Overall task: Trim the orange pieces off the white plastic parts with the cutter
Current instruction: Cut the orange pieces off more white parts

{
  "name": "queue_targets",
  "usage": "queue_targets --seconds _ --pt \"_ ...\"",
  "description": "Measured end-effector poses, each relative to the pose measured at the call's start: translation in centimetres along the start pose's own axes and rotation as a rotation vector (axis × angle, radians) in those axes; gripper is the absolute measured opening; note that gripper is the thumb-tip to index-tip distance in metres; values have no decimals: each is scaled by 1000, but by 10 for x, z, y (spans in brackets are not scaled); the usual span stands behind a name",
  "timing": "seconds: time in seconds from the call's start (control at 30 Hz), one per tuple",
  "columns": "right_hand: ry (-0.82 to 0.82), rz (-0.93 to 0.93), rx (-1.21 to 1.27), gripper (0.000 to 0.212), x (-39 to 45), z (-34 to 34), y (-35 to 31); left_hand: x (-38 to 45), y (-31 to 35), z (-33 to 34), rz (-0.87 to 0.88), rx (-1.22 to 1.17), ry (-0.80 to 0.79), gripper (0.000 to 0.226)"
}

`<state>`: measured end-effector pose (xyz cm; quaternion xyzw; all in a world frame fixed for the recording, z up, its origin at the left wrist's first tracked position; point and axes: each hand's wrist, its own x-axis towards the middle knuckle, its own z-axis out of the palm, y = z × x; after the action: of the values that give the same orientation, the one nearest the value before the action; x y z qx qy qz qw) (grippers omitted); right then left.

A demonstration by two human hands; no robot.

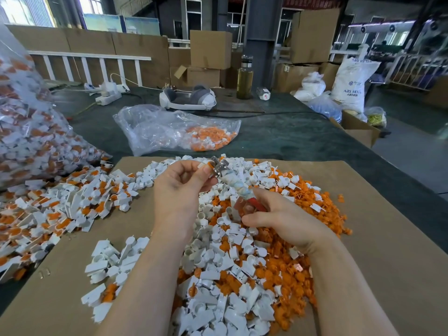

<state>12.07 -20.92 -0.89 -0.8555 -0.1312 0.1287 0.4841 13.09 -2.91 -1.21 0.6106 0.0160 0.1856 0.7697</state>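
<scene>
My left hand [180, 187] pinches a small white plastic part [203, 164] with an orange piece on it, held up above the pile. My right hand [278, 221] grips the red, tape-wrapped handles of the cutter [232, 183]. The cutter's metal jaws [219, 166] are at the part, right beside my left fingertips. Below both hands lies a heap of trimmed white parts [218, 275] mixed with cut-off orange pieces [291, 275] on a sheet of cardboard [388, 238].
To the left lies a spread of untrimmed white-and-orange parts [48, 214], spilling from a big clear bag [26, 132]. Another clear bag [174, 129] with orange pieces lies behind the cardboard. A headset [186, 98], power strip [108, 93] and bottle [244, 78] stand further back.
</scene>
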Motion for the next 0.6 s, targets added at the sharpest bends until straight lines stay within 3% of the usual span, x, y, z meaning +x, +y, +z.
queue_targets --seconds 0.17,0.6 --pt "3 -40 -45 12 3 1 1 1 0 -1 -2 -21 -4 10" --pt "88 -91 -187 25 9 7 1 2 -2 -1 -63 -102 10 11"
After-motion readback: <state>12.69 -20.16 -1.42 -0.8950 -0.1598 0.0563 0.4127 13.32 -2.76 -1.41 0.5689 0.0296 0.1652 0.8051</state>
